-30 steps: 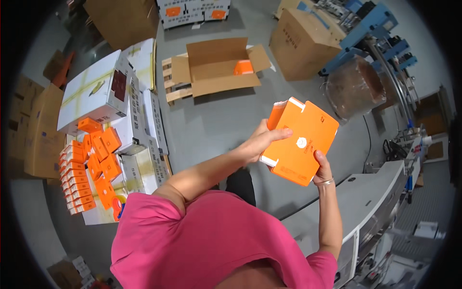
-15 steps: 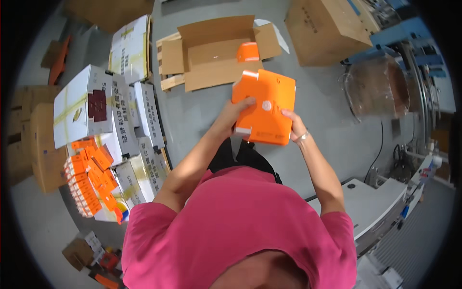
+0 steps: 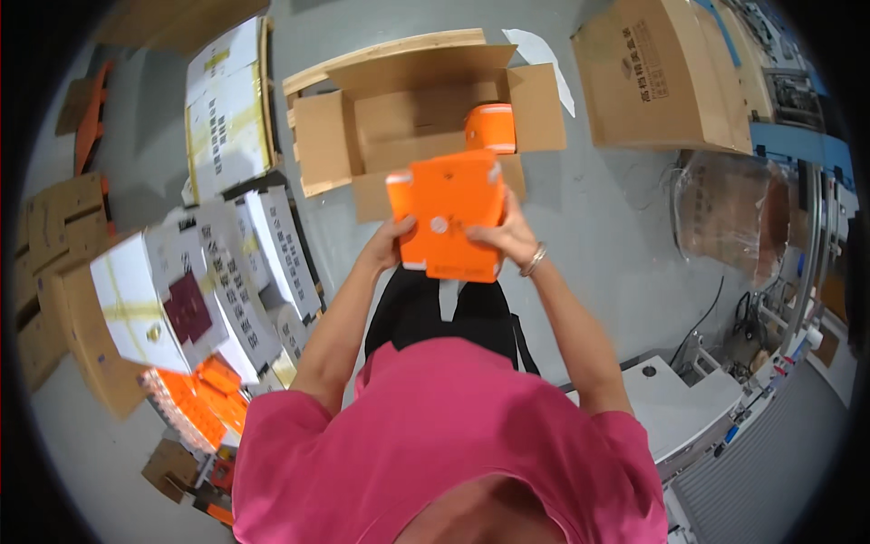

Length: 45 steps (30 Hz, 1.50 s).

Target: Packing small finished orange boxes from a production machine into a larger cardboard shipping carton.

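Observation:
A flat orange carton (image 3: 450, 218) with white edges and a round pale spot is held up in front of me between both hands. My left hand (image 3: 388, 242) grips its left side, the thumb lying on the top face. At the right side my right hand (image 3: 509, 234) clasps it, thumb on top and fingers behind. Just beyond stands an open brown cardboard box (image 3: 399, 113) with its flaps spread. Inside its right end sits an orange packet (image 3: 491, 128); part of it is hidden by the box wall.
Left are stacked white cartons (image 3: 149, 299) with many orange boxes (image 3: 201, 399) beside them. A wooden pallet (image 3: 381, 47) lies under the open box. On the right stand a large brown carton (image 3: 648, 77), a plastic-wrapped bundle (image 3: 734, 213) and a white machine table (image 3: 675, 408).
The orange carton has shifted left and turned in my hands. My right thumb now reaches farther over its face. The whole view has swung, moving the surroundings slightly.

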Each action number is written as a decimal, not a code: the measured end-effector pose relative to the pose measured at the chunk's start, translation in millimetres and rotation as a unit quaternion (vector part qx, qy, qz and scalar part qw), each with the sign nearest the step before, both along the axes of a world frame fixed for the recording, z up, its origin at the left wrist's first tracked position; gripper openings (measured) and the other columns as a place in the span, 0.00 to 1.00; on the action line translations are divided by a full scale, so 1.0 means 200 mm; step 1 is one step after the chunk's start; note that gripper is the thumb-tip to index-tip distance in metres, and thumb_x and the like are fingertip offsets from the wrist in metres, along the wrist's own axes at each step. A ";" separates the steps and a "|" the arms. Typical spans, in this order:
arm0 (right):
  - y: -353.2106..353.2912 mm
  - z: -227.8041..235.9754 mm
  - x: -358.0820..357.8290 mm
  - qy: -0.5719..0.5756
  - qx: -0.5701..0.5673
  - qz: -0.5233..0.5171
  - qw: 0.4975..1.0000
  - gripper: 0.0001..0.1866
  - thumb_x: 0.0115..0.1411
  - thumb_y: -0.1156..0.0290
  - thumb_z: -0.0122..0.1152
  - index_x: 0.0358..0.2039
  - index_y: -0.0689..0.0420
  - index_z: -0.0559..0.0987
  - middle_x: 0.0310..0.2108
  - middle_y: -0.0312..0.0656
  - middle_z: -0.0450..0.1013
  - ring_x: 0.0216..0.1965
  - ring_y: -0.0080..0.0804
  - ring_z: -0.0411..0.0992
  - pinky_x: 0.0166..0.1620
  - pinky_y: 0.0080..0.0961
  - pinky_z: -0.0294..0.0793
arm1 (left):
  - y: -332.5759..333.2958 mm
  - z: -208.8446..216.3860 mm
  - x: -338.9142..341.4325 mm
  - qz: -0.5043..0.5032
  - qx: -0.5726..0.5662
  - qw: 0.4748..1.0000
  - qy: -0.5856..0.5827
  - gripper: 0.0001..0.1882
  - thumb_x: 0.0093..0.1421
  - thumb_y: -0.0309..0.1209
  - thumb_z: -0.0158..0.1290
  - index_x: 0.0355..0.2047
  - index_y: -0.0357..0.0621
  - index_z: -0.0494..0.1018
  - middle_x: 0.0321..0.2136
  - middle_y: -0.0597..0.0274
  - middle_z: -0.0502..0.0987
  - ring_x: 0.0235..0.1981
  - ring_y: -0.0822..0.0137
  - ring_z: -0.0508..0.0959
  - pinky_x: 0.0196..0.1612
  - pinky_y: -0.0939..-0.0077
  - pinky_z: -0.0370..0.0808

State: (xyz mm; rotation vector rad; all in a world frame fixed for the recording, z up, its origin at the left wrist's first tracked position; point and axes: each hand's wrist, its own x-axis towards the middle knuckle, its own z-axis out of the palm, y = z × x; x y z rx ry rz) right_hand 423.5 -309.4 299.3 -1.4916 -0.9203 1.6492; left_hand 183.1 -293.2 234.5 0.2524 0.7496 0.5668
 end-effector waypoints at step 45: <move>0.79 -2.09 0.13 -0.516 -0.071 0.007 0.854 0.34 0.47 0.62 0.62 0.52 0.63 0.60 0.50 0.56 0.58 0.50 0.55 0.57 0.53 0.44 0.58 | 0.92 -2.47 0.80 -0.060 -0.116 0.876 0.465 0.35 0.62 0.57 0.27 0.54 0.40 0.59 0.47 0.53 0.68 0.46 0.59 0.70 0.49 0.65 0.65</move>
